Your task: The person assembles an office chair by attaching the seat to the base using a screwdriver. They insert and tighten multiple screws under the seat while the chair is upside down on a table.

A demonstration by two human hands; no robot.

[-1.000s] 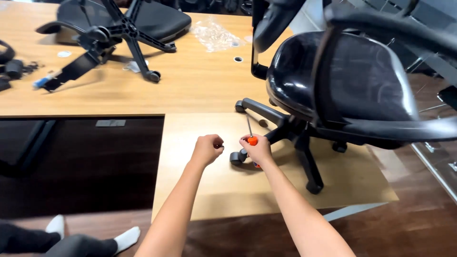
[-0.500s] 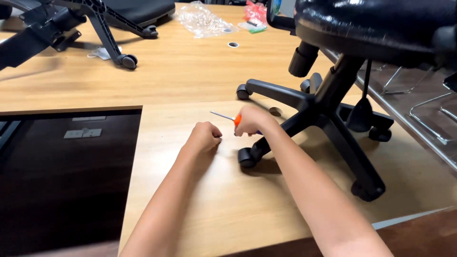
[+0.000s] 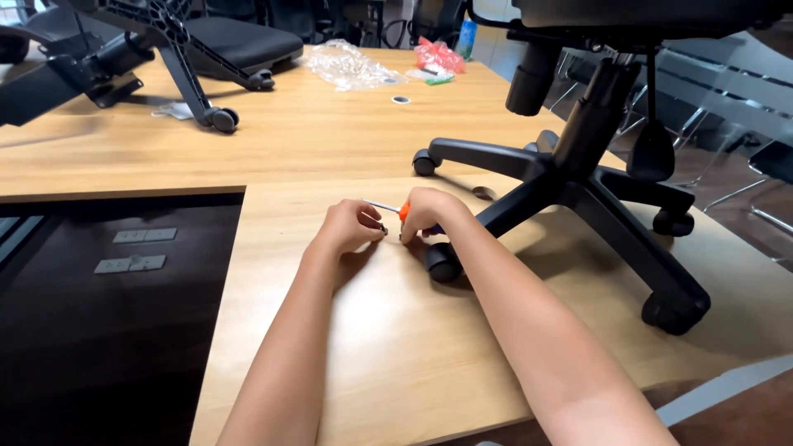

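Light wood everywhere: a broad table [image 3: 314, 149] running to the far edge, and a lower panel [image 3: 396, 347] of the same wood butted against its near edge, dark floor showing off the panel's left side. Black office chair [image 3: 578, 157] standing over the panel's right half, five-star base spread wide, one caster [image 3: 443, 263] just right of the hands and close against the right forearm, another caster [image 3: 673, 312] near the right edge. Second black chair [image 3: 165, 41] tipped over at the table's far left corner, wheel out toward the middle. Crumpled clear plastic bag [image 3: 347, 66] toward the far edge, a red wrapper [image 3: 438, 56] just beyond it, a small dark ring [image 3: 401, 100] between bag and chair base. Two pale rectangular floor outlets [image 3: 136, 249] set in the dark floor left of the panel.

Left hand [image 3: 351, 227] curled, fingertips pinched on something small at the screwdriver's tip, too small to make out. Right hand [image 3: 429, 216] closed round the orange-handled screwdriver [image 3: 396, 208], thin metal shaft pointing left toward the left hand. Both hands low on the panel near its far edge, almost touching each other.
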